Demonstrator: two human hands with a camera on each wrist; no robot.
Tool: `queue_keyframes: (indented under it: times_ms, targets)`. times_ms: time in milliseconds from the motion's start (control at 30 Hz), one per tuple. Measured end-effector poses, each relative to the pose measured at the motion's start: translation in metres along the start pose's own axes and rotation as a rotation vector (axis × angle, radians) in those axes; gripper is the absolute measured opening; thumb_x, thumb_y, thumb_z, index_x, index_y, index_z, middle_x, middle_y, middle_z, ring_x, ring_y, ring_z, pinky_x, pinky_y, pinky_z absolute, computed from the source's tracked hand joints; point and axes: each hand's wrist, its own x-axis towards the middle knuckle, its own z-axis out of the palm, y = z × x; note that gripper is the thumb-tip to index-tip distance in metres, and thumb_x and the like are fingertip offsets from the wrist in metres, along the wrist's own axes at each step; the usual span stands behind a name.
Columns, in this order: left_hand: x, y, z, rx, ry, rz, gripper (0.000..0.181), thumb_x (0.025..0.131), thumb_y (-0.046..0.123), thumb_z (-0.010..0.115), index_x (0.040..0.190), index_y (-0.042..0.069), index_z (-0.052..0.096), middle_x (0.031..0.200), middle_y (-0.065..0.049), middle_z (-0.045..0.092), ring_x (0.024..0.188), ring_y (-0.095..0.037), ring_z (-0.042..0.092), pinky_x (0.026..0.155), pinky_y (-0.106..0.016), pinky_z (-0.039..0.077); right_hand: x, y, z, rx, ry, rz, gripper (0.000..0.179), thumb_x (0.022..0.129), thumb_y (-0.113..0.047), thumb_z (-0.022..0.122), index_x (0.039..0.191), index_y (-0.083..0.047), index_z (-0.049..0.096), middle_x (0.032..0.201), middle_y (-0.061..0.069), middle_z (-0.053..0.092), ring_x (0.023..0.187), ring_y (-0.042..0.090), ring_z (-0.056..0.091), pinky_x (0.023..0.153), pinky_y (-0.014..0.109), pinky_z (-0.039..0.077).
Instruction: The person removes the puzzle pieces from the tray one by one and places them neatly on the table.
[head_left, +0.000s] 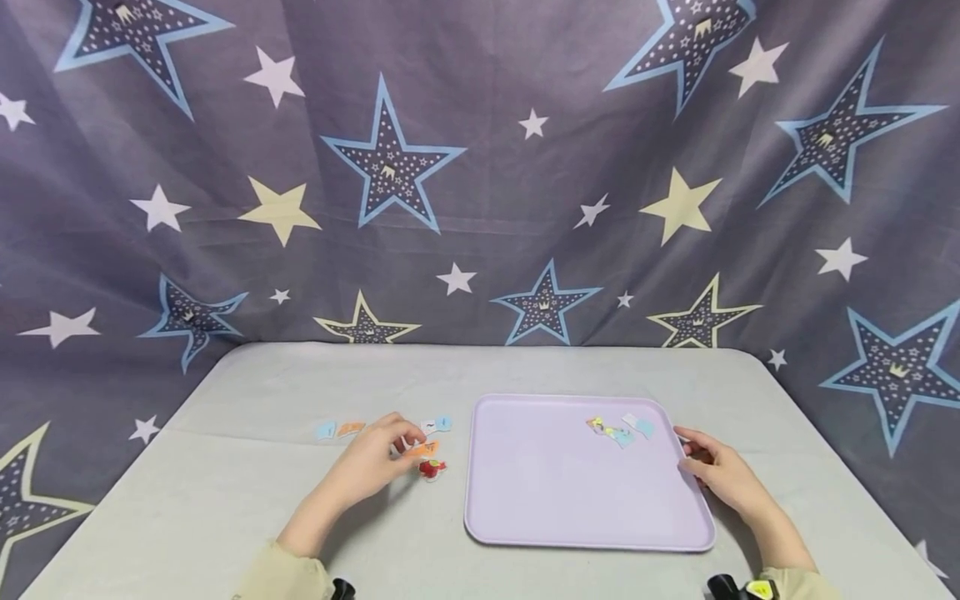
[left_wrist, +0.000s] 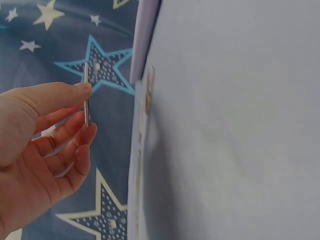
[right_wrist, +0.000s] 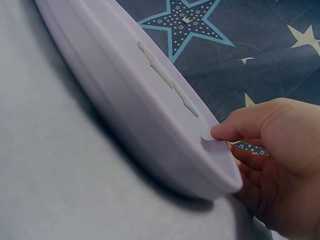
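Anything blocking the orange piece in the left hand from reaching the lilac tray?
Only the raised rim of the lilac tray, on the side facing the left hand. The orange piece is pinched above the table; nothing else visible rises between. The red piece lies low nearby.

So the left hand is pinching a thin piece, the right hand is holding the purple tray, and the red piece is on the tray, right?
Not quite: the head view shows the red piece on the table, left of the purple tray, not on it. The left hand does pinch a thin piece, and the right hand does hold the tray.
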Motion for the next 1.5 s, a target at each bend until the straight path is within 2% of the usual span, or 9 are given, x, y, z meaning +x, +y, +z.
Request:
queue_keyframes:
  times_ms: [233,367,433,533,667,733,1100,1267,1500]
  targets:
    - [-0.007,-0.016,-0.006,0.046,-0.043,-0.111,0.018,0.074,0.012,0.072,0.089,0.018,0.064,0.083,0.008,0.055,0.074,-0.008,0.053,0.062,-0.021,0.043,0.0,-0.001,0.0,-0.006,0.001,-0.005,0.049,0.081,-0.004,0.057,0.127,0.007,0.044,0.095,0.012,0.05,0.062,0.004,0.044,0.051,0.022,0.041]
    - [-0.007,-0.022,-0.008,0.08,-0.054,-0.097,0.017,0.072,0.011,0.073,0.085,0.018,0.064,0.077,0.009,0.055,0.072,-0.008,0.052,0.072,-0.028,0.038,-0.001,-0.001,0.0,-0.001,0.001,-0.001,0.049,0.081,-0.004,0.057,0.127,0.008,0.044,0.095,0.012,0.05,0.061,0.004,0.044,0.051,0.022,0.041]
    - [-0.006,-0.025,-0.008,0.099,-0.068,-0.081,0.017,0.071,0.011,0.073,0.083,0.018,0.064,0.075,0.009,0.054,0.071,-0.009,0.052,0.073,-0.031,0.036,-0.001,-0.001,0.0,0.0,-0.001,-0.005,0.049,0.081,-0.003,0.057,0.127,0.008,0.044,0.095,0.012,0.05,0.061,0.004,0.044,0.051,0.022,0.041]
    - [-0.006,-0.029,-0.009,0.097,-0.111,-0.082,0.015,0.07,0.009,0.072,0.08,0.016,0.063,0.073,0.008,0.053,0.069,-0.01,0.05,0.07,-0.028,0.037,-0.001,0.0,0.001,0.002,-0.002,0.002,0.049,0.081,-0.003,0.057,0.128,0.008,0.044,0.095,0.012,0.05,0.061,0.004,0.044,0.051,0.022,0.041]
    - [-0.008,-0.033,-0.009,0.065,-0.171,-0.122,0.014,0.072,0.007,0.07,0.08,0.015,0.063,0.074,0.006,0.052,0.068,-0.01,0.049,0.06,-0.022,0.039,0.0,0.001,0.001,0.004,-0.007,0.005,0.05,0.082,-0.004,0.058,0.128,0.008,0.043,0.096,0.012,0.051,0.061,0.004,0.043,0.051,0.021,0.041]
    - [-0.008,-0.034,-0.009,0.067,-0.184,-0.136,0.013,0.072,0.008,0.07,0.08,0.015,0.063,0.073,0.006,0.051,0.068,-0.01,0.048,0.059,-0.022,0.038,0.0,0.001,0.001,0.009,-0.008,0.003,0.05,0.082,-0.003,0.058,0.128,0.009,0.043,0.096,0.012,0.051,0.061,0.004,0.043,0.051,0.021,0.041]
    - [-0.006,-0.032,-0.007,0.118,-0.178,-0.174,0.015,0.07,0.008,0.07,0.081,0.015,0.062,0.074,0.005,0.049,0.065,-0.009,0.044,0.058,-0.024,0.036,0.001,-0.001,0.0,0.009,-0.004,0.001,0.049,0.082,-0.003,0.057,0.128,0.008,0.043,0.096,0.012,0.05,0.062,0.004,0.043,0.051,0.022,0.041]
    - [-0.004,-0.026,-0.007,0.145,-0.18,-0.198,0.015,0.071,0.01,0.071,0.081,0.017,0.062,0.074,0.005,0.049,0.065,-0.008,0.043,0.058,-0.025,0.036,0.0,0.0,0.0,0.004,-0.011,0.0,0.05,0.082,-0.004,0.058,0.128,0.009,0.042,0.096,0.012,0.051,0.061,0.003,0.043,0.051,0.021,0.041]
    - [0.01,-0.01,-0.007,0.162,-0.158,-0.149,0.015,0.073,0.012,0.071,0.086,0.015,0.064,0.078,0.006,0.053,0.068,-0.009,0.048,0.061,-0.027,0.04,-0.001,0.001,0.0,0.0,-0.007,0.011,0.05,0.083,-0.004,0.059,0.128,0.009,0.043,0.096,0.012,0.051,0.061,0.004,0.043,0.052,0.021,0.041]
